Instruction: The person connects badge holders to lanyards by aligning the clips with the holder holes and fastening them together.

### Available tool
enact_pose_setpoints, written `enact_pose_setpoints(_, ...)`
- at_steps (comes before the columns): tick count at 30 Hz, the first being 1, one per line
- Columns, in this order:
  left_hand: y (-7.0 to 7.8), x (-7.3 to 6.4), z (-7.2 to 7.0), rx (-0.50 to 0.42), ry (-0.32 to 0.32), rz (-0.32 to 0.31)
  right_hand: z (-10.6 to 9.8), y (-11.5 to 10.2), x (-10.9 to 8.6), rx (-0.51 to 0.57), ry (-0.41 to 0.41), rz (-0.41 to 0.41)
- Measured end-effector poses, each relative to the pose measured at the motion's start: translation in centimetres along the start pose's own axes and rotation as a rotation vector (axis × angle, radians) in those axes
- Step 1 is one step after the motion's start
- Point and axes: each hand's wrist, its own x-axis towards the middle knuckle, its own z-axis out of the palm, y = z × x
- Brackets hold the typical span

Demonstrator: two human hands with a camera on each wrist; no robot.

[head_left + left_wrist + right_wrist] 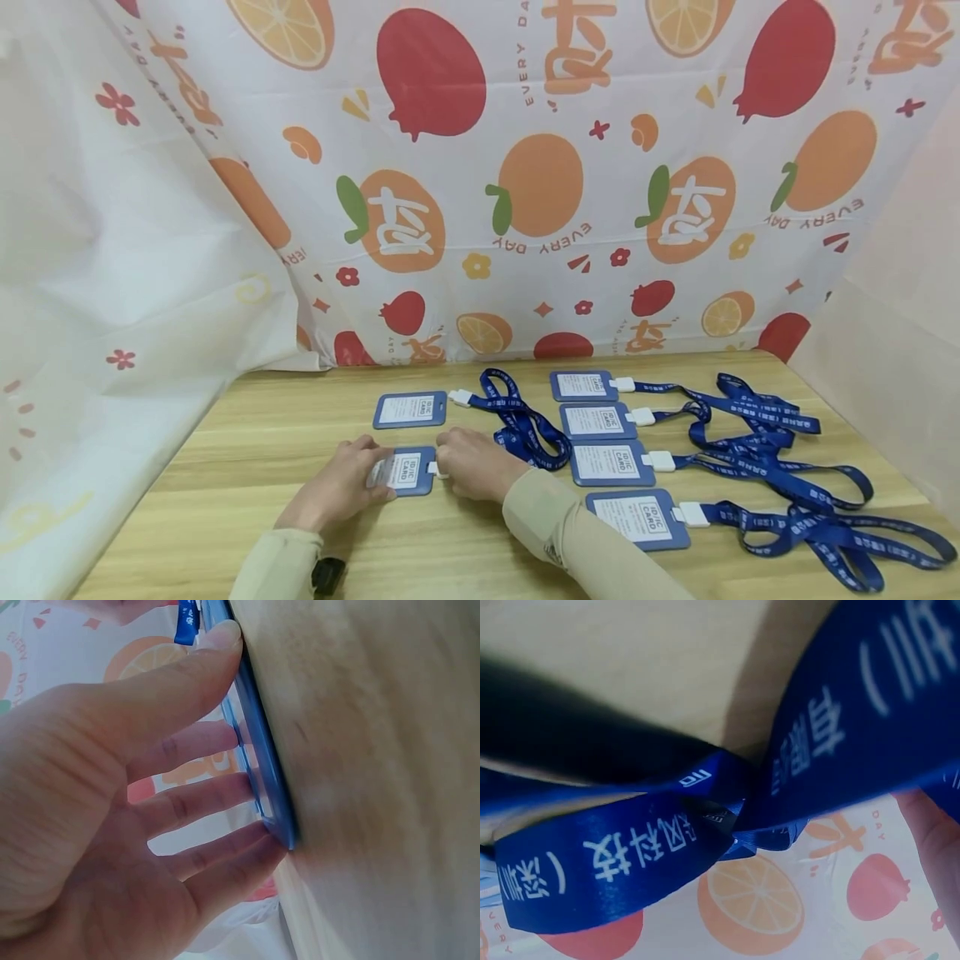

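Note:
A blue ID card holder (408, 472) lies at the front middle of the wooden table, its white card face up. My left hand (341, 483) holds it by the edges; in the left wrist view the thumb presses the near edge and the fingertips meet the far edge of the holder (264, 757). Against the holder's right end, my right hand (480, 467) pinches the white clip (437, 471) of a blue lanyard, mostly hidden by the fingers. Blue lanyard strap (622, 859) with white lettering fills much of the right wrist view.
Behind it lies another card holder (408, 410), apart from a white lanyard clip (461, 397) and its bunched blue strap (517, 408). Several holders with lanyards attached, such as the nearest holder (645, 518), form a column at right. A fruit-print cloth (465, 208) hangs behind the table.

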Motion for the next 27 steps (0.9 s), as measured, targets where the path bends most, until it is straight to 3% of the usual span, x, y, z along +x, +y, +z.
enact_pose_setpoints(18,-0.18,0.00,0.23,0.018,0.020,0.029,-0.02,-0.15,0.02,0.009,-0.006,0.021)
enact_pose_setpoints(27,0.04,-0.13,0.20,-0.005,0.012,0.001,0.15,-0.08,-0.07,0.024,-0.007,0.024)
